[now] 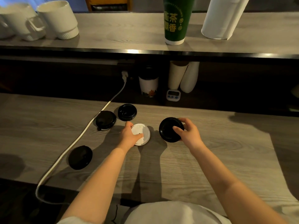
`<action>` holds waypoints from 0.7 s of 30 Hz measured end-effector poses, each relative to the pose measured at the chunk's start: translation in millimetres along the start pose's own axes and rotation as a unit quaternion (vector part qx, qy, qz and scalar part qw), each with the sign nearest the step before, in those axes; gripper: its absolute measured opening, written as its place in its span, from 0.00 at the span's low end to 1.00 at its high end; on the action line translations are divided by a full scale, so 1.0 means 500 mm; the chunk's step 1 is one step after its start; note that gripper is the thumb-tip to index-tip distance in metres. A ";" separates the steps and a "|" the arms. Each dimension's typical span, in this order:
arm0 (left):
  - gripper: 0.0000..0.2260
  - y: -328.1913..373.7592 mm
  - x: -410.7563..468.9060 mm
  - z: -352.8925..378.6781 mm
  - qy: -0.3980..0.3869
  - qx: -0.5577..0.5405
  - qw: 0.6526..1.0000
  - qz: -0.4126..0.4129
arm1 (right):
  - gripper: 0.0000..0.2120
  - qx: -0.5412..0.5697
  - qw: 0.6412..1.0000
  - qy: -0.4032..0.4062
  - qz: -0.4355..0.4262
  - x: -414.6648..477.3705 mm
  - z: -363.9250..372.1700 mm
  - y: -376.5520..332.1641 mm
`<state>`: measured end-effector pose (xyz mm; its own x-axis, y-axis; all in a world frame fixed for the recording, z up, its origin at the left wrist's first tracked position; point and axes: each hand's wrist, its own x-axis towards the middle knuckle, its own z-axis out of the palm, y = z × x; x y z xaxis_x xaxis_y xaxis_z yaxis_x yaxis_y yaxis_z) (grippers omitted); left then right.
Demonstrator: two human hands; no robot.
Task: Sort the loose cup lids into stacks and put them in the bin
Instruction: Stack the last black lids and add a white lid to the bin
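Observation:
On the wooden counter [210, 159] my left hand [130, 135] grips a white cup lid [143, 131] by its left rim, thumb on top. My right hand [188, 132] holds a black cup lid [168, 128], tilted up off the counter. Three more black lids lie loose: one [127, 112] behind the white lid, one [106, 120] to its left beside the cable, one [80, 157] near the front left. No bin is in view.
A white power cable [77, 139] runs diagonally across the left of the counter from a plug at the back. Under the upper shelf stand a lidded cup [148, 84], white cup stacks [182, 76] and a small timer [173, 95]. Mugs [56, 20], a green cup [177, 21] and a paper roll sit above.

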<state>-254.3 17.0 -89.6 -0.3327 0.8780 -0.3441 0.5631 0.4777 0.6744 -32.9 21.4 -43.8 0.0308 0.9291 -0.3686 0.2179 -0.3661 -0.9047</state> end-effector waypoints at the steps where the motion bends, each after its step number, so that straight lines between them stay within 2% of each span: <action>1: 0.20 0.001 -0.004 0.000 0.004 -0.010 1.000 0.006 | 0.14 -0.001 1.000 0.000 -0.003 -0.002 -0.002 0.001; 5: 0.17 0.008 -0.020 -0.001 0.018 -0.066 0.998 0.010 | 0.15 -0.002 1.000 0.007 -0.003 -0.018 -0.014 0.007; 11: 0.17 0.065 -0.049 -0.005 0.029 -0.084 0.995 0.038 | 0.10 0.000 0.999 0.048 -0.008 -0.041 -0.057 0.011; 21: 0.15 0.220 -0.130 0.056 -0.051 -0.213 0.963 0.154 | 0.09 -0.046 0.981 0.174 -0.073 -0.118 -0.221 -0.015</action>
<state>-149.6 13.1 -11.4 -0.1107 0.9850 -0.1326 0.2544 0.1570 0.9543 71.4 -25.0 8.6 0.3200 0.9388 -0.1273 0.3313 -0.2368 -0.9133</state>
